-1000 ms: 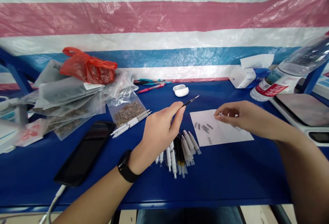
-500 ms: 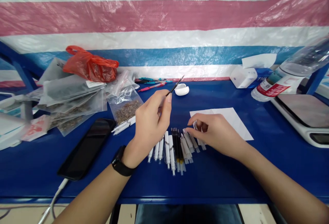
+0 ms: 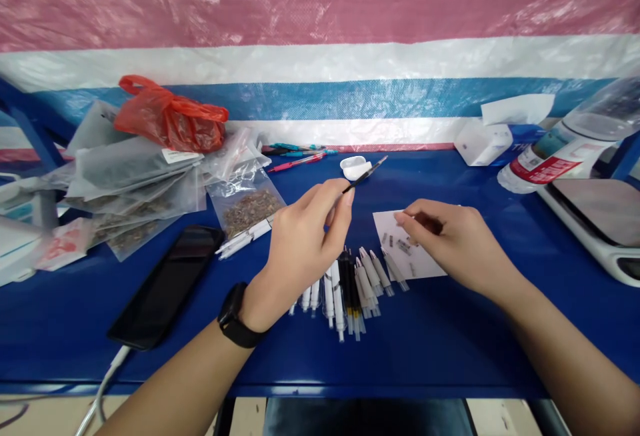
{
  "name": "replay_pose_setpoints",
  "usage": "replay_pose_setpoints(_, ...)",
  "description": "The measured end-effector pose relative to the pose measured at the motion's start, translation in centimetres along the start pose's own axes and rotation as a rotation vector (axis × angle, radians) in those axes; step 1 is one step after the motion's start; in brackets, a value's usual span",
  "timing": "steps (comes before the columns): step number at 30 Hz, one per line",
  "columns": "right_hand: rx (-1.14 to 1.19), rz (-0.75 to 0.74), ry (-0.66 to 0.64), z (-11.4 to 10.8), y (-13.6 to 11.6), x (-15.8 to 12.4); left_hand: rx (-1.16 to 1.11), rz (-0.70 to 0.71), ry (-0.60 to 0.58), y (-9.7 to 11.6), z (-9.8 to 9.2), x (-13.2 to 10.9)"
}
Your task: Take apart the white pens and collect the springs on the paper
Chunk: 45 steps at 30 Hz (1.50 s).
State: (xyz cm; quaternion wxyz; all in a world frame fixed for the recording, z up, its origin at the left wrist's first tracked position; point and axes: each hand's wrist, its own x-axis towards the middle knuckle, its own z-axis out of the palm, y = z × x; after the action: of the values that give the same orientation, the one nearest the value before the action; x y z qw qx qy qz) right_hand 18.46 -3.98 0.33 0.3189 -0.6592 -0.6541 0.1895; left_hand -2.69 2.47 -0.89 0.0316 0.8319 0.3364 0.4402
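My left hand (image 3: 310,239) is closed in a pinch on a black pen refill (image 3: 371,171), which points up to the right. Over the white paper (image 3: 425,267) hovers my right hand (image 3: 457,246), thumb and forefinger together. Whatever those fingertips hold is too small to make out. Small grey coiled pieces (image 3: 403,246), which look like springs, lie on the paper. Between the hands is a row of pen parts: white pen barrels (image 3: 338,299), dark refills (image 3: 346,283) and greyish tapered grip sections (image 3: 369,276). The left hand partly hides the row.
A phone (image 3: 167,289) on a cable, bags of dried material (image 3: 253,209) and a red plastic bag (image 3: 173,116) are at left. Coloured pens (image 3: 297,163) and a white earbud case (image 3: 355,168) lie behind. Tissues (image 3: 484,143), a bottle (image 3: 550,159) and a scale (image 3: 595,213) stand right.
My right hand has moved from the grip sections rightward over the paper, uncovering the small coiled pieces. My left hand has shifted right and slightly down with the refill, which is now tilted flatter.
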Motion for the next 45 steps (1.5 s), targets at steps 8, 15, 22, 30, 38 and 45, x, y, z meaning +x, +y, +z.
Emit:
replay_pose_setpoints(8, 0.437, 0.036, -0.017, 0.5, -0.5, -0.3, 0.046, 0.103, -0.181, 0.2, 0.5, -0.4)
replay_pose_setpoints(15, 0.725, 0.070, 0.158, 1.7, -0.4, 0.1, 0.065, 0.182, -0.275, 0.7, 1.0, -0.7)
replay_pose_setpoints(22, 0.653, 0.036, 0.571, 0.5, 0.7, 0.0, 0.455, -0.073, -0.406, -2.7, -1.4, 0.7)
replay_pose_setpoints(30, 0.362, 0.064, -0.003, 3.3, -2.7, -0.2, 0.551, -0.198, -0.562, -4.3, -2.8, 0.9)
replay_pose_setpoints(38, 0.106, 0.056, -0.142, 5.2, -4.2, 0.0, 0.538, -0.186, -0.637, -4.0, -2.6, 0.9)
replay_pose_setpoints(45, 0.067, 0.015, -0.120, 5.1, -3.8, 0.1, 0.516, -0.203, -0.647, -3.9, -2.8, 1.0)
